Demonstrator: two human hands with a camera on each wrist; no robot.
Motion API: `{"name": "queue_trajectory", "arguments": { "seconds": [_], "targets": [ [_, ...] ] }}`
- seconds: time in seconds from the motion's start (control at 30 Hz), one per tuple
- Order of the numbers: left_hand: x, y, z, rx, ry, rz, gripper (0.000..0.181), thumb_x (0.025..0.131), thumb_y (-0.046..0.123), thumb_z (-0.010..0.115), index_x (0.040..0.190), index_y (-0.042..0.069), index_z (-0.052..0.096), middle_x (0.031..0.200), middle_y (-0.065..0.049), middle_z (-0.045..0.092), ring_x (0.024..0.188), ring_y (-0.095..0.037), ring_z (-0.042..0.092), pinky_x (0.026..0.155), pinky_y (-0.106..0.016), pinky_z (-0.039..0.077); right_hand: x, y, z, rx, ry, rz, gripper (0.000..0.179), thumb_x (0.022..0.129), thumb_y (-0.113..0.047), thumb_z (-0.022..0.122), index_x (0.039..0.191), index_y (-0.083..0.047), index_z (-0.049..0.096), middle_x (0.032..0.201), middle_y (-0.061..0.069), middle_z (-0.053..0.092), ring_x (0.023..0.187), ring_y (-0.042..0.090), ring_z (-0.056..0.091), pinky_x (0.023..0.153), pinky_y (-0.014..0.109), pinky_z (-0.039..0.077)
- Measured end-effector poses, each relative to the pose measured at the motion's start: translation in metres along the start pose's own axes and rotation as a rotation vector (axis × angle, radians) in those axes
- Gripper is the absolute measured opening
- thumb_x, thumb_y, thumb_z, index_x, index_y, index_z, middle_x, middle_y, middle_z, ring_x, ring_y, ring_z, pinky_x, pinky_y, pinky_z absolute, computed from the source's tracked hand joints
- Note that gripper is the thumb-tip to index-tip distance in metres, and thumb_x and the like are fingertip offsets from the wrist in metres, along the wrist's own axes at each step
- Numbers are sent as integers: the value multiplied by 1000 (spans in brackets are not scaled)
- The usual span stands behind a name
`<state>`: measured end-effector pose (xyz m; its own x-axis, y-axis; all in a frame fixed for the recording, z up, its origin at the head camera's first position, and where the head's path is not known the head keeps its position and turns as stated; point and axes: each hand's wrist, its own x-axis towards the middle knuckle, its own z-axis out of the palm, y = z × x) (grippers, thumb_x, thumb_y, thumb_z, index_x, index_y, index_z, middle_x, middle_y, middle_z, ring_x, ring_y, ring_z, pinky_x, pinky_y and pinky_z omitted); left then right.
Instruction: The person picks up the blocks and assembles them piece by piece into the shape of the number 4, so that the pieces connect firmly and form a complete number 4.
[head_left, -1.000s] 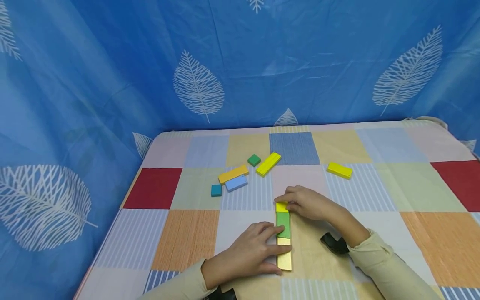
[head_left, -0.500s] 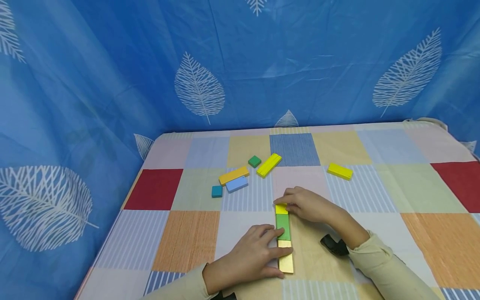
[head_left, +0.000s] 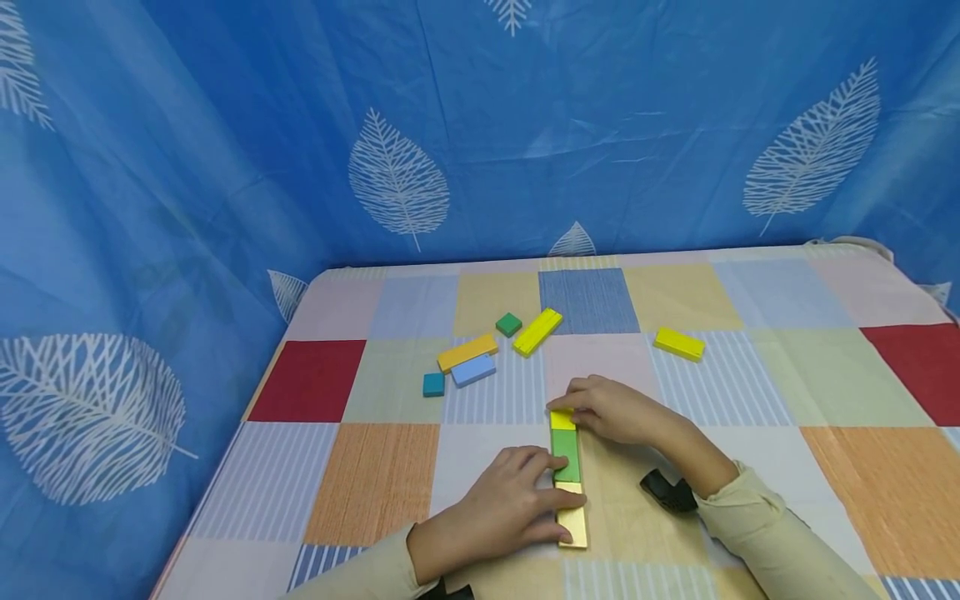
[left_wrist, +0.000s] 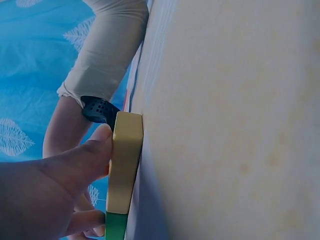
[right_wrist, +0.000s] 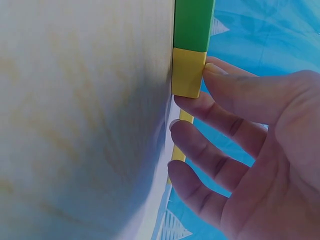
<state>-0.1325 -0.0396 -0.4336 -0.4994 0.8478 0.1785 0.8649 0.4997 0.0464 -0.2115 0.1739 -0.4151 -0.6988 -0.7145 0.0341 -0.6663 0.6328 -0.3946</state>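
In the head view, a straight row of wooden blocks lies flat on the cloth. Its near end is a pale yellow block point(head_left: 573, 527), then a green block point(head_left: 565, 454), then a small yellow block point(head_left: 563, 419) at the far end. My left hand point(head_left: 504, 510) lies over the row from the left; its thumb and a finger touch the pale yellow block, and another fingertip rests on the green one. With thumb and index finger, my right hand point(head_left: 621, 411) pinches the small yellow block, shown in the right wrist view with its other fingers spread below.
Beyond the row lie an orange block point(head_left: 467, 353), a light blue block point(head_left: 473, 370), a teal block point(head_left: 433, 384), a green square block point(head_left: 508, 324) and a long yellow piece point(head_left: 537, 332). Another yellow block point(head_left: 679, 343) lies farther right. A blue curtain point(head_left: 510, 150) hangs behind the table.
My left thumb has shifted from beside the near end of the row onto the pale yellow block. The right hand keeps its place at the far end.
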Motion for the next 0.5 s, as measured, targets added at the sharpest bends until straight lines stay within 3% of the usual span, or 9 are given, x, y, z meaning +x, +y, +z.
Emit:
{"name": "queue_trajectory", "arguments": {
  "seconds": [0.2,0.5],
  "targets": [
    [2,-1,0,-19,-8,-50,46,81,58,52,119,34,59,125,0,49,116,-18,45,91,-34,39,1,0,-1,-3,-1,-3,31,84,-1,60,113,-12,66,92,-3,60,84,11,53,75,30,47],
    [8,-6,0,-66,-82,-150,82,71,68,57,136,20,42,143,-8,32,128,-30,34,97,-42,38,0,2,1,17,-12,-1,36,84,5,54,113,-12,66,89,-4,60,80,9,51,75,28,46]
  ]
}}
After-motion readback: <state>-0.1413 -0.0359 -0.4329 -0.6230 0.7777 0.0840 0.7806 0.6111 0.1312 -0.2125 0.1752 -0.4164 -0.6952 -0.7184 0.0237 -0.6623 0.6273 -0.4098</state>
